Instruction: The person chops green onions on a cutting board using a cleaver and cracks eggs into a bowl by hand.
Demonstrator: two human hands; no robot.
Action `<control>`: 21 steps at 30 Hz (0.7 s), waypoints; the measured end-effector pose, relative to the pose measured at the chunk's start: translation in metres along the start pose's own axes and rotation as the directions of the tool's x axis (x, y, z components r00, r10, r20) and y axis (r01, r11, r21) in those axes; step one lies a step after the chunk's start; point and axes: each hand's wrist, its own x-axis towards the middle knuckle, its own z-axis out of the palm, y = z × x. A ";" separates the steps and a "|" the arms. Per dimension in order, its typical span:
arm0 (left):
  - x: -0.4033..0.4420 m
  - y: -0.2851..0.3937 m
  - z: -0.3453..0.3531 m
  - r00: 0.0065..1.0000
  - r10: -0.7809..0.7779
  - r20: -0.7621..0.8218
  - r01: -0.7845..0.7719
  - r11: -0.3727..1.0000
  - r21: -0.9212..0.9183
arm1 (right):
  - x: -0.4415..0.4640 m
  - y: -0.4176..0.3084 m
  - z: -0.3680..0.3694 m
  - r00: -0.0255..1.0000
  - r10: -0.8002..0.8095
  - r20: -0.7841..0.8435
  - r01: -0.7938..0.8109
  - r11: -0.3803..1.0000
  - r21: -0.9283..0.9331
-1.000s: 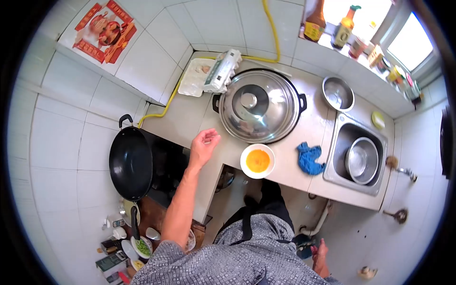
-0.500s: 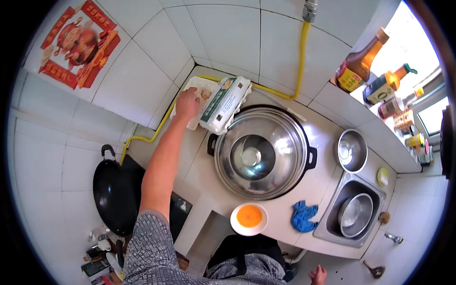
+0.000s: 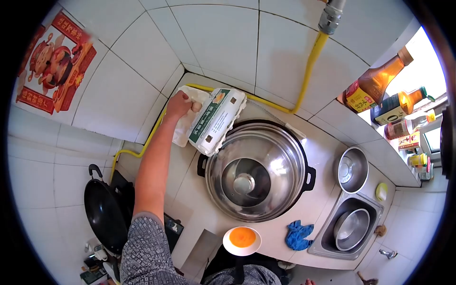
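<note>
My left hand [image 3: 178, 105] reaches into the open egg carton [image 3: 181, 130] at the back left corner of the counter. Its fingers are curled together, and what they hold, if anything, is hidden. Beside it, a brown egg [image 3: 196, 107] shows in the carton. The carton's printed lid [image 3: 218, 118] is folded out to the right, against the rim of the big pan. Of my right hand [image 3: 309, 282] only a sliver shows at the bottom edge, so its fingers cannot be read. A white bowl [image 3: 227, 245] of beaten egg stands at the counter's front edge.
A large lidded steel pan [image 3: 285, 190] fills mid-counter. A blue cloth [image 3: 299, 235] lies left of the sink [image 3: 327, 237], which holds a steel basin [image 3: 352, 240]. Another steel bowl [image 3: 353, 170] stands behind it. A black wok [image 3: 99, 209] is at left. A yellow hose [image 3: 304, 78] runs along the wall.
The camera view has shifted, so the counter things sit lower in the picture. My left hand stays at the carton, its fingers now nearer the egg. My right hand has mostly left the view.
</note>
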 end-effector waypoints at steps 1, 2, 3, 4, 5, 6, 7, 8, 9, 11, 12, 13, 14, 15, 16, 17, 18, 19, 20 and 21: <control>0.001 0.001 0.000 1.000 0.006 -0.021 -0.005 0.999 0.039 | -0.002 -0.002 0.002 1.000 -0.006 0.005 0.006 1.000 0.010; 0.000 0.001 0.001 0.999 0.011 -0.039 -0.008 0.997 0.079 | -0.002 0.000 0.002 1.000 -0.007 0.002 0.007 1.000 0.010; -0.001 -0.001 0.003 0.999 0.010 -0.040 -0.007 0.997 0.075 | -0.002 0.001 0.002 1.000 -0.024 0.003 0.024 0.999 0.026; -0.002 -0.003 0.005 0.993 0.030 -0.112 -0.028 0.999 0.020 | -0.002 0.002 0.001 0.999 -0.039 0.006 0.039 0.998 0.041; -0.004 -0.006 0.007 0.982 0.045 -0.182 -0.052 0.998 -0.031 | -0.002 0.003 0.000 0.999 -0.038 0.005 0.038 0.999 0.039; -0.008 -0.008 0.005 0.983 0.044 -0.180 -0.050 0.998 -0.029 | -0.004 0.006 -0.002 0.999 -0.033 -0.001 0.033 0.999 0.035; -0.011 -0.010 0.003 0.964 0.039 -0.264 -0.074 0.990 -0.121 | -0.005 0.007 -0.004 1.000 -0.030 -0.005 0.030 0.999 0.031; -0.015 -0.008 -0.004 0.937 0.028 -0.349 -0.107 0.972 -0.208 | 0.003 0.009 -0.008 0.999 -0.033 0.000 0.033 0.999 0.031; -0.022 -0.006 -0.009 0.935 0.029 -0.354 -0.107 0.973 -0.204 | 0.011 0.011 -0.012 0.995 -0.096 -0.039 0.098 0.994 0.042; -0.050 0.011 -0.026 0.932 -0.145 -0.331 -0.098 0.781 -0.617 | 0.018 0.015 -0.013 0.985 -0.160 -0.069 0.164 0.985 0.056; -0.071 0.022 -0.036 0.931 -0.142 -0.336 -0.103 0.781 -0.616 | 0.009 0.004 -0.008 0.930 -0.324 -0.173 0.338 0.939 0.060; -0.095 0.035 -0.048 0.965 -0.183 -0.189 -0.076 0.494 -0.866 | -0.005 -0.012 0.002 0.837 -0.472 -0.277 0.502 0.863 0.047; -0.120 0.043 -0.055 0.986 -0.163 -0.033 -0.010 0.137 -0.990 | 0.010 -0.029 0.002 0.791 -0.544 -0.280 0.572 0.820 0.019; -0.142 0.044 -0.058 0.994 -0.106 0.005 0.009 0.042 -0.999 | 0.024 -0.047 0.004 0.739 -0.612 -0.282 0.636 0.772 -0.011; -0.164 0.045 -0.059 0.998 -0.046 0.037 0.035 -0.053 -0.998 | 0.003 -0.069 0.028 0.665 -0.681 -0.307 0.716 0.698 0.001; -0.194 0.055 -0.064 0.998 -0.003 0.055 0.054 -0.090 -0.994 | -0.029 -0.096 0.060 0.583 -0.742 -0.331 0.788 0.616 0.009; -0.226 0.067 -0.066 0.997 0.036 0.074 0.078 -0.126 -0.989 | -0.053 -0.115 0.080 0.543 -0.801 -0.253 0.833 0.551 0.046; -0.257 0.077 -0.062 0.993 0.080 0.087 0.096 -0.124 -0.988 | -0.095 -0.136 0.108 0.486 -0.855 -0.182 0.873 0.484 0.060; -0.289 0.085 -0.054 0.989 0.112 0.097 0.111 -0.120 -0.987 | -0.127 -0.148 0.133 0.404 -0.911 -0.078 0.914 0.398 0.085; -0.322 0.093 -0.045 0.975 0.150 0.163 0.183 -0.134 -0.974 | -0.143 -0.151 0.155 0.284 -0.959 -0.002 0.950 0.281 0.135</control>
